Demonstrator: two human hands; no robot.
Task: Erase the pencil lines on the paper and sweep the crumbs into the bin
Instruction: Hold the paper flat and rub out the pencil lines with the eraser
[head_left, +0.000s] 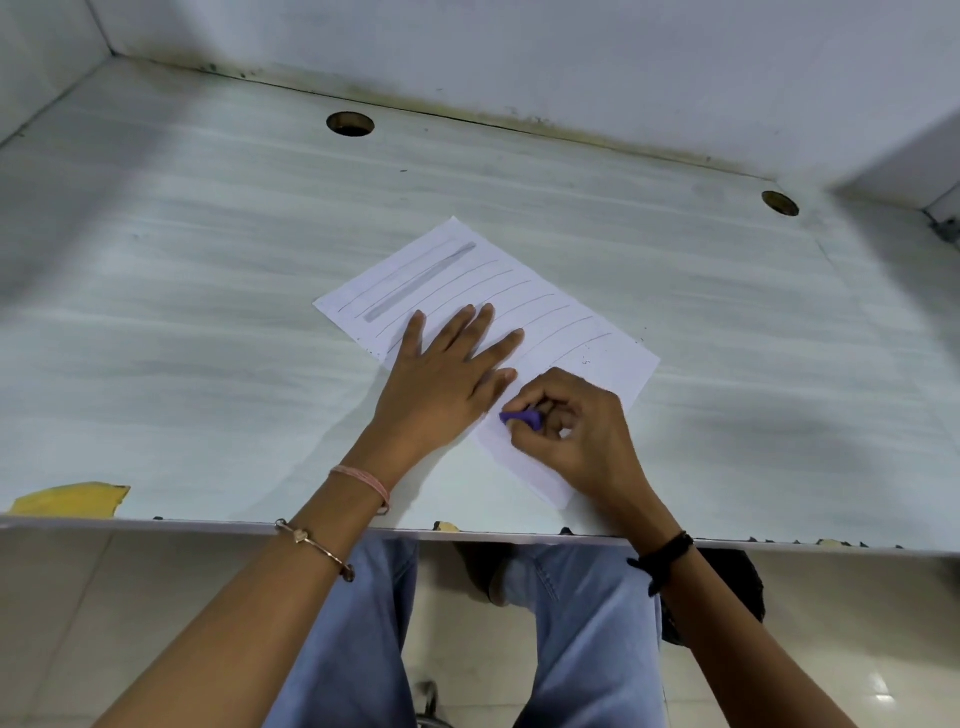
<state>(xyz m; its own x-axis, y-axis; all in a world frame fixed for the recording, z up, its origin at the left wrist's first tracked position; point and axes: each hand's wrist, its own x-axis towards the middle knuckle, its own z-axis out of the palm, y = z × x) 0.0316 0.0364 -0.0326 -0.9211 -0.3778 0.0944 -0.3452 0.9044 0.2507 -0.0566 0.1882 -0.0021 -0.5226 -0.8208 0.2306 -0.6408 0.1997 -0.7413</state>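
A single sheet of white paper (556, 312) lies flat and skewed on a pale, streaked tabletop (208, 312), between its middle and its near edge, with one corner pointing toward that edge. The sheet carries one broad, smudged grey pencil band (421, 280) and a run of thin pencil lines (550, 299), partly covered and too faint to count exactly. The left hand (447, 384) presses down on the paper's left part, palm flat and fingers straight and spread. Just beside it, the right hand (576, 431) rests on the sheet's near part, its curled fingers pinching one small purple eraser (522, 418), whose tip touches the paper. A few dark crumbs (587, 359) dot the sheet toward its right edge. Two round holes (350, 123) are cut into the tabletop near its far edge, and one yellow scrap (67, 499) lies at the near left.
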